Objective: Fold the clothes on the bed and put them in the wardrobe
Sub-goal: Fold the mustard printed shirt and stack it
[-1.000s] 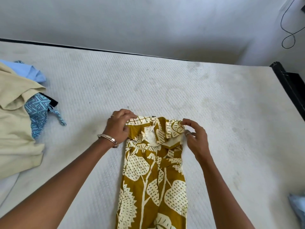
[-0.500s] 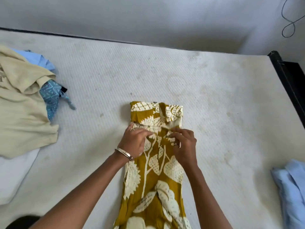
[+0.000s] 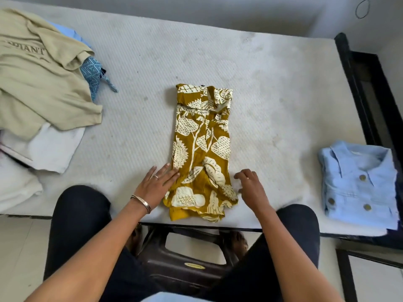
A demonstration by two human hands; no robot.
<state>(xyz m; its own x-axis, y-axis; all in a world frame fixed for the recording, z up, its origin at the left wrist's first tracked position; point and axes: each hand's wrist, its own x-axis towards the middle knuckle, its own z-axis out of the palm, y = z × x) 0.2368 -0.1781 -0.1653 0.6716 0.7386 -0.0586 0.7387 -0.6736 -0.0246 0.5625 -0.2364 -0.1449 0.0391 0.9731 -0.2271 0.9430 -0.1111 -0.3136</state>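
Left hand [image 3: 158, 186] lies flat on the dress [image 3: 201, 149], right hand [image 3: 250, 188] loosely curled, empty; lifting the ragged lower hem unevenly may undo the narrow fold.

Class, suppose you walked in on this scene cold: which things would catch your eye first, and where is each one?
First the mustard leaf-print garment, folded into a long strip mid-mattress, with the left hand flat at its near left edge and the right hand just off its right. Then the folded light blue shirt at the right, and the beige garment heaped far left.
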